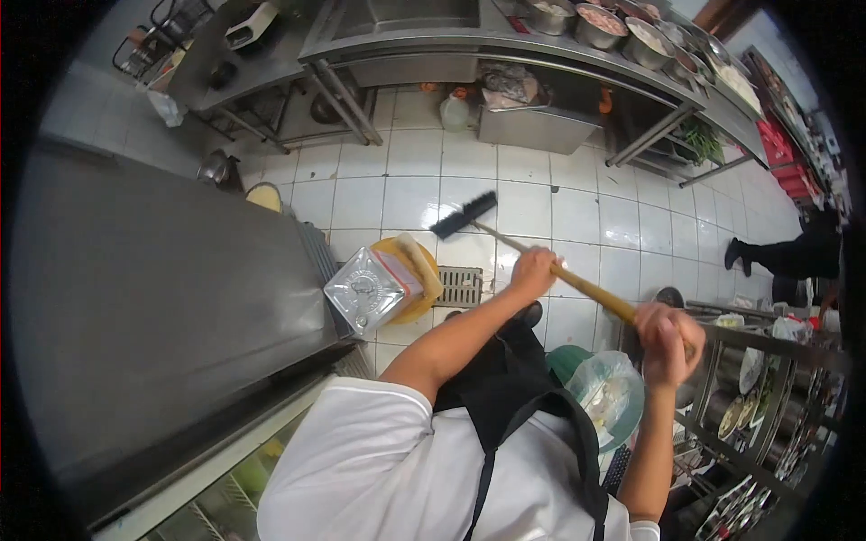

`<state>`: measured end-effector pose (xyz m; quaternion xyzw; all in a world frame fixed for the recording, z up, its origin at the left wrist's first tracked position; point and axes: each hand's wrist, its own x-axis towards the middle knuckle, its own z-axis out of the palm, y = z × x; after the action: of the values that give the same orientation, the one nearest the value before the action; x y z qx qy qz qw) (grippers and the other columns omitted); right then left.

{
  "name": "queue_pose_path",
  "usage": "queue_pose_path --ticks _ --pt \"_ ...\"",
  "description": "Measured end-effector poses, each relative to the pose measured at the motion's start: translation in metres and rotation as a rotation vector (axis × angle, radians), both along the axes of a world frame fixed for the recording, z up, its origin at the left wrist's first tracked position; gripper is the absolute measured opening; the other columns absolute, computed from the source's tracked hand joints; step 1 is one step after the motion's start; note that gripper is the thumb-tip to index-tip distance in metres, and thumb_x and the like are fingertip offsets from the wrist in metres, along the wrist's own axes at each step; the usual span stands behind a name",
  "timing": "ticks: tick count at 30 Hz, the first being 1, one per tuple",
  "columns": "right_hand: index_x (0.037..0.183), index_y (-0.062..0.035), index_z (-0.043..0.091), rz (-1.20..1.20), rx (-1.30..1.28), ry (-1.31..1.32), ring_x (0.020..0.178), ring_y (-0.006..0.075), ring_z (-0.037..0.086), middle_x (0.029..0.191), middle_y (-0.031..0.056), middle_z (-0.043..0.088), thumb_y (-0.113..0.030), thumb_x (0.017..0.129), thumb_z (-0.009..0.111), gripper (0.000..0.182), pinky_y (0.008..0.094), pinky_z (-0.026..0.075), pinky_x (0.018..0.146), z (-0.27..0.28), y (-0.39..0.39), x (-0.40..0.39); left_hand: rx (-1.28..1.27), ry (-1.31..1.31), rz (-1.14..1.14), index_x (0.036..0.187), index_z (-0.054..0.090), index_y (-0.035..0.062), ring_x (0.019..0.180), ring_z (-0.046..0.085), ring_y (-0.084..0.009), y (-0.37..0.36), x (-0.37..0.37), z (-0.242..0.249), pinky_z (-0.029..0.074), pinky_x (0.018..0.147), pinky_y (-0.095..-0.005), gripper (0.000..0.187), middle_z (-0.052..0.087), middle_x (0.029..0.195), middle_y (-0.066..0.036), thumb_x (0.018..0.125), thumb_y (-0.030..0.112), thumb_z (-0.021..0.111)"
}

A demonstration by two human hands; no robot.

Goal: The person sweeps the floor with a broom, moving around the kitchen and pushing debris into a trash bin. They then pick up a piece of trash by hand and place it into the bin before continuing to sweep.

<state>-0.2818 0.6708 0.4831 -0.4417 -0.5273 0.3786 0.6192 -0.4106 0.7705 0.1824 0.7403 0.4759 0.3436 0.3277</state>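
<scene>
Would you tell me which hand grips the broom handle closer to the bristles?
The left hand; the right hand holds the broom handle's upper end.

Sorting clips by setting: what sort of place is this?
Most likely a commercial kitchen: steel counter, metal food pans along a worktop, white tiled floor with a drain.

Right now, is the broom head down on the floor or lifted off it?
Down, as far as it shows: the broom head meets the white floor tiles, its handle slanting up through the left hand and right hand.
</scene>
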Motion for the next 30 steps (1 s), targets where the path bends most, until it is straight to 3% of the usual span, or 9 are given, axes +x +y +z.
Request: queue_pose_path --ticks 5,12,14,15,17,18,21,24,30 --pt "0.059 -0.0066 0.038 -0.135 -0.007 0.032 0.046 0.0198 0.041 0.052 0.0053 0.042 -0.012 0.085 0.061 0.036 0.0361 0.037 0.050 0.034 -0.085 0.000 -0.049 -0.055 -0.380 0.065 0.061 0.0050 0.073 0.063 -0.0390 -0.070 0.009 0.025 0.050 0.068 -0.0507 0.032 0.063 0.068 -0.016 0.091 0.021 0.069" --pt "0.062 -0.0163 0.035 -0.327 0.136 0.082 0.047 0.0107 0.032 0.052 -0.0025 0.036 -0.018 0.094 0.048 0.035 0.0297 0.035 0.057 0.104 -0.126 0.004 0.103 -0.119 -0.443 0.060 0.059 0.0056 0.068 0.062 -0.0375 -0.052 0.041 0.107 0.049 0.065 -0.0508 0.032 0.062 0.066 -0.015 0.085 0.019 0.072" --pt "0.064 -0.0148 0.037 -0.399 0.127 -0.011 0.050 0.0120 0.035 0.055 0.0002 0.037 -0.019 0.096 0.048 0.034 0.0311 0.036 0.058 0.091 -0.108 0.015 0.099 -0.190 -0.310 0.064 0.060 0.0061 0.071 0.062 -0.0375 -0.021 0.056 0.102 0.049 0.067 -0.0510 0.027 0.063 0.069 -0.015 0.084 0.019 0.072" --pt "0.065 -0.0134 0.037 -0.623 0.068 -0.128 0.052 0.0123 0.035 0.057 0.0009 0.036 -0.019 0.097 0.047 0.034 0.0319 0.035 0.058 0.074 -0.090 0.010 0.096 -0.201 -0.251 0.067 0.062 0.0063 0.075 0.063 -0.0378 -0.004 0.063 0.088 0.050 0.068 -0.0510 0.024 0.065 0.074 -0.015 0.085 0.019 0.072" --pt "0.067 -0.0085 0.038 -0.654 0.071 -0.109 0.054 0.0140 0.037 0.058 0.0032 0.037 -0.014 0.097 0.047 0.032 0.0340 0.038 0.059 0.020 -0.058 0.003 0.116 -0.149 -0.204 0.071 0.064 0.0064 0.080 0.064 -0.0380 0.027 0.066 0.041 0.051 0.070 -0.0507 0.021 0.067 0.079 -0.016 0.087 0.017 0.071" --pt "0.067 -0.0051 0.039 -0.459 0.133 0.024 0.055 0.0153 0.039 0.058 0.0048 0.038 -0.008 0.096 0.048 0.030 0.0354 0.041 0.061 -0.007 -0.049 0.002 0.141 -0.088 -0.217 0.072 0.064 0.0064 0.081 0.064 -0.0379 0.039 0.060 0.015 0.051 0.071 -0.0504 0.020 0.067 0.079 -0.015 0.087 0.017 0.071" --pt "0.065 -0.0053 0.036 -0.447 0.024 0.003 0.054 0.0158 0.038 0.059 0.0033 0.036 -0.006 0.095 0.050 0.033 0.0341 0.038 0.056 -0.037 -0.059 -0.030 -0.047 -0.006 -0.381 0.071 0.063 0.0085 0.082 0.064 -0.0371 0.011 0.027 -0.046 0.052 0.076 -0.0490 0.010 0.065 0.076 -0.014 0.077 0.010 0.072" --pt "0.064 -0.0057 0.038 -0.492 -0.069 0.011 0.051 0.0168 0.038 0.057 0.0041 0.039 -0.007 0.094 0.050 0.033 0.0354 0.036 0.053 -0.005 -0.111 -0.042 -0.075 -0.106 -0.456 0.074 0.067 0.0130 0.084 0.064 -0.0351 -0.063 0.006 -0.032 0.050 0.073 -0.0480 0.011 0.068 0.079 -0.010 0.067 0.006 0.073" --pt "0.062 -0.0111 0.039 -0.402 -0.046 0.074 0.046 0.0180 0.043 0.050 0.0028 0.040 -0.016 0.093 0.053 0.035 0.0350 0.039 0.050 0.065 -0.159 -0.033 -0.094 -0.106 -0.716 0.070 0.065 0.0136 0.065 0.063 -0.0352 -0.120 -0.005 0.020 0.049 0.064 -0.0484 0.008 0.063 0.065 -0.010 0.068 0.012 0.073"
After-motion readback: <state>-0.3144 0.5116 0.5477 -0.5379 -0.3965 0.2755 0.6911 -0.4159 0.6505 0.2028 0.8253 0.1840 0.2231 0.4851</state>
